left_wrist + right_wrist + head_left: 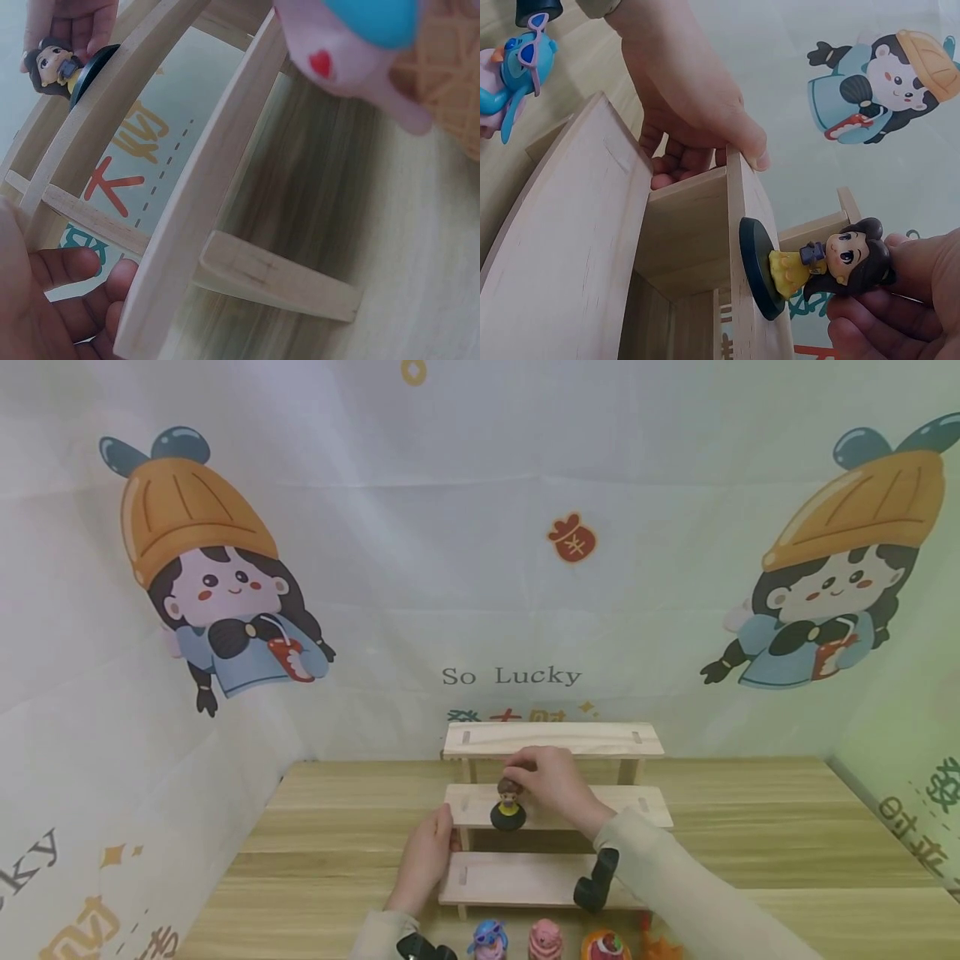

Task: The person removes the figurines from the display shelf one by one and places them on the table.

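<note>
A small doll figurine [509, 807] with brown hair, a yellow dress and a round dark base stands on the middle board of a three-step wooden display shelf [592, 800], towards its left. My right hand [555, 782] pinches the figurine's head; the right wrist view shows thumb and fingers at the back of its hair [874, 259]. At the shelf's left end, my left hand [426, 860] grips the middle board, its thumb along the board's edge and the fingers curled below, as the right wrist view shows.
In front of the shelf stand a blue figurine with sunglasses [491, 938], a pink figurine [546, 938], an orange-and-red figurine [606, 947] and an orange piece [662, 943], partly cut off. A printed cloth [480, 568] hangs behind the wood-grain table [750, 827].
</note>
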Available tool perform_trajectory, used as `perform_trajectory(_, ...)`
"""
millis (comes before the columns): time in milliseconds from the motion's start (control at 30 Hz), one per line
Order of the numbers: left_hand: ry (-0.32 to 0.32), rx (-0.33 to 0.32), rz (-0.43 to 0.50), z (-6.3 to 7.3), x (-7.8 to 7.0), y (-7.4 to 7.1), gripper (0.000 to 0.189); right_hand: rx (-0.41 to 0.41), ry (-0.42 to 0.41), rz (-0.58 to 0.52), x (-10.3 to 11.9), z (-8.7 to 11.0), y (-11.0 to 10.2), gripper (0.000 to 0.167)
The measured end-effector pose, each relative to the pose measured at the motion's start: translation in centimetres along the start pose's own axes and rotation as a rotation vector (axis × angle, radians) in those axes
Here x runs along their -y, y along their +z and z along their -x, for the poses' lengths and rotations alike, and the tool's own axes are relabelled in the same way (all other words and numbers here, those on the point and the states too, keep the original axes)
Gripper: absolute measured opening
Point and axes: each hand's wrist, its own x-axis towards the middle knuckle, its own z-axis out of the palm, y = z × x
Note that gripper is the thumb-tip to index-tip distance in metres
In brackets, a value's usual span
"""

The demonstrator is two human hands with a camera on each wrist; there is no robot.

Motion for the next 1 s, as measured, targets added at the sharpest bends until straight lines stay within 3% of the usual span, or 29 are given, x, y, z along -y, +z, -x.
perform_trajectory(400, 0.002, -0.006, -0.011, 0.0, 0.0, 0.0, 0.050, -0.005, -0.019, 0.013, -0.3, 0.7, -0.8, 0.009)
perform_trajectory(1000, -0.007, -0.002, -0.014, 0.0, 0.0, 0.0, 0.050, 0.042, -0.064, -0.039, 1.2, 3.5, -2.3, 0.004)
